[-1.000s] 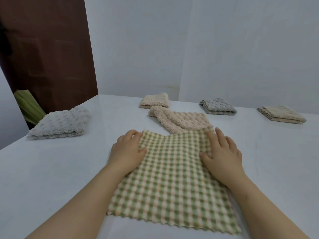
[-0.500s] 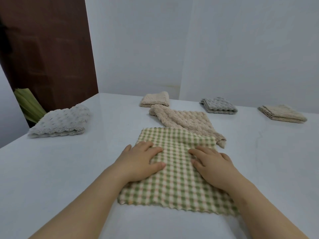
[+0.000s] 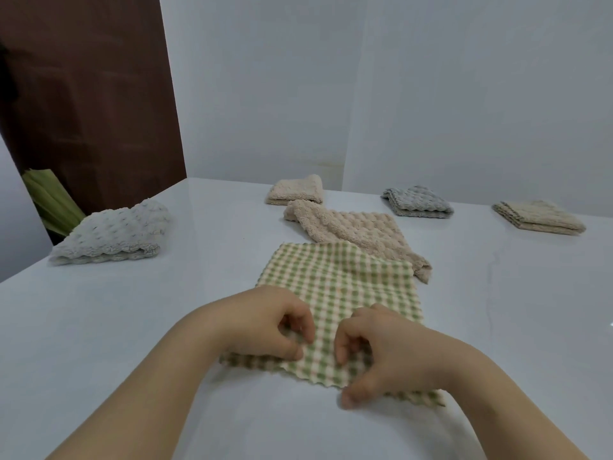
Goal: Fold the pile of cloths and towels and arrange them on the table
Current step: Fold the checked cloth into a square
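1. The bench (image 3: pixel 99 327) is white and glossy, so fabric will probably slide on it easily.
2. The checked cloth (image 3: pixel 341 280) lies flat at the near middle of the bench. Its far edge overlaps the beige towel (image 3: pixel 351 230). A lower layer shows at its near right corner, so it seems to be doubled. It looks thin, light and limp, with a wavy edge. It should crease readily but sag if lifted at one point, so it is best taken at two spots along the near edge or at the corners.
3. The beige towel lies unfolded just beyond the cloth. It looks thick and plush, and likely bulkier to fold.
4. A pale towel (image 3: pixel 112 234) sits folded at the left. Three smaller folded ones line the far side: a tan one (image 3: pixel 297 190), a grey one (image 3: pixel 416 202) and a cream one (image 3: pixel 537 217).
5. The left hand (image 3: pixel 262 327) and right hand (image 3: pixel 381 346) sit close together on the cloth's near edge.
6. The left fingers (image 3: pixel 303 325) and right fingers (image 3: pixel 343 346) are curled tight and pinch the cloth against the thumbs.
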The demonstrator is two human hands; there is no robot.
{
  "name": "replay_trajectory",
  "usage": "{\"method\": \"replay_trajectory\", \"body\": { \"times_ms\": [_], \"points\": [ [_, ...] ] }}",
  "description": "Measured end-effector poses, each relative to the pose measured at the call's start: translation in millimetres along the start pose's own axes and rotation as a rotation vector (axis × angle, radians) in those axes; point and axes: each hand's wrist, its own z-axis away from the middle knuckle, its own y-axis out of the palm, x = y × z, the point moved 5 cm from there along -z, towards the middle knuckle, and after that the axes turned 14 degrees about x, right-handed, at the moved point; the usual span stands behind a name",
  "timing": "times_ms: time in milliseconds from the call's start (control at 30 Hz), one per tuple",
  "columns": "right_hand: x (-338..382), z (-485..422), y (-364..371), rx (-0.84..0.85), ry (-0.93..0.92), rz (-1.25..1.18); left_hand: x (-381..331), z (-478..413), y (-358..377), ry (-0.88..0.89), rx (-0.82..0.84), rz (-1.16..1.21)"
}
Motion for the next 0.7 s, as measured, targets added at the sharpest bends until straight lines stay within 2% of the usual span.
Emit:
{"method": "replay_trajectory", "body": {
  "times_ms": [200, 300, 433, 600, 700],
  "points": [
    [-3.5, -4.1, -6.0, -0.157, -0.022, 0.080, -3.2, -2.2, 6.6, -0.026, 0.096, -0.112],
    [-5.5, -4.8, -8.6, -0.214, -0.042, -0.033, -4.7, -4.7, 3.5, 0.000, -0.022, -0.112],
    [-9.4, -0.5, -15.8, -0.359, -0.073, -0.185, 1.6, -0.5, -8.5, -0.022, -0.213, 0.018],
    [-1.0, -3.2, -11.0, -0.399, 0.030, -0.057, 1.1, 1.0, -15.3, -0.025, -0.363, 0.020],
    [7.8, -6.1, -8.3, -0.514, 0.070, 0.097, -1.9, 1.5, -16.1, 0.034, -0.423, 0.046]
  ]
}}
